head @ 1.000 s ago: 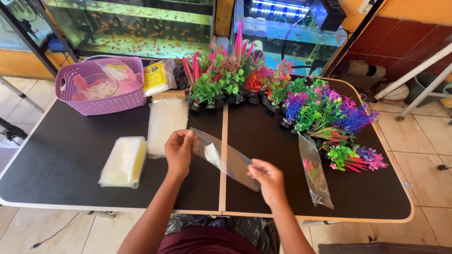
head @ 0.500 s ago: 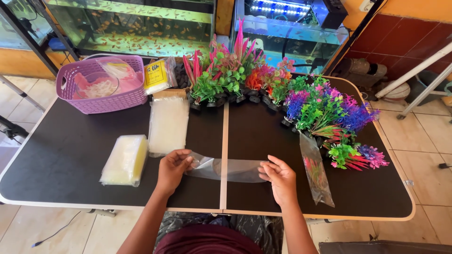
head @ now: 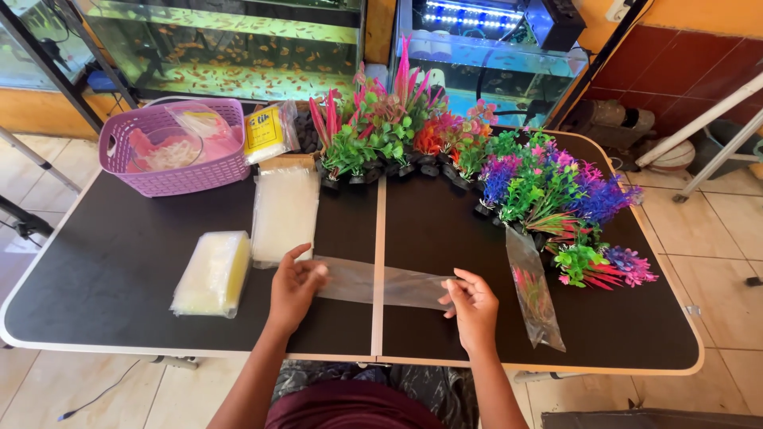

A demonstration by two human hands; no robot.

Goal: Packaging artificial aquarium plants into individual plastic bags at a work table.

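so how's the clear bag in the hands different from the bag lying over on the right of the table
The clear bag between the left hand and right hand looks empty; the bag on the right holds a pink and green plastic plant. The held bag stretches sideways across the table's middle seam; the filled one lies lengthwise, running toward the table's near edge. One is gripped at both ends, the other lies untouched. Both are narrow, transparent plastic sleeves.

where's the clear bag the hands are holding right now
In the head view the clear bag lies flat across the table's centre seam near the front edge, stretched between the left hand and right hand.
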